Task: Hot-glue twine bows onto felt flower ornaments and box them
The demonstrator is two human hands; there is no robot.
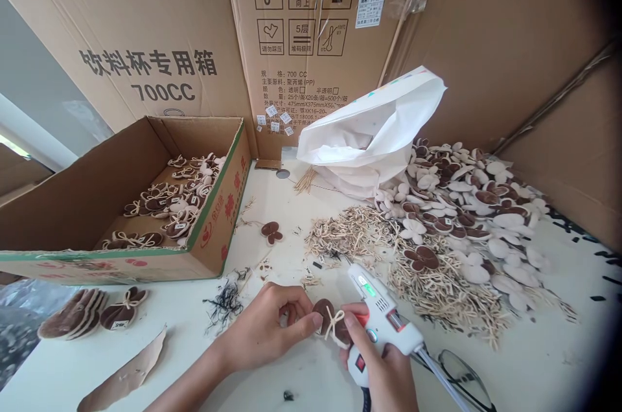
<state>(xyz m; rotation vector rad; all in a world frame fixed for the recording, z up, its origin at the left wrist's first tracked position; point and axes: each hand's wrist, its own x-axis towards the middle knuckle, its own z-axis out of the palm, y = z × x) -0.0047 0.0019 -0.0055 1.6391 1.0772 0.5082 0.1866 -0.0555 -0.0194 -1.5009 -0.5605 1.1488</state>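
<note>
At the front middle of the table, my left hand (269, 324) pinches the left side of a brown felt piece with a cream cord bow (324, 316) between thumb and fingers. My right hand (386, 373) is wrapped round a white hot glue gun (381, 308), whose nozzle points up and left, away from the felt piece. The right thumb and fingertips also touch the right side of that piece. A similar finished-looking brown piece with a bow (121, 313) lies to the left, beside a stack of brown fuzzy pieces (75, 316).
An open carton (204, 240) at left holds several bowed pieces. On the right lie a heap of brown and white felt shapes (451, 188) and many short cream cords (350, 230). A white bag (364, 133) stands behind; eyeglasses (464, 373), black threads (226, 300) and cardboard walls (301, 23) surround the space.
</note>
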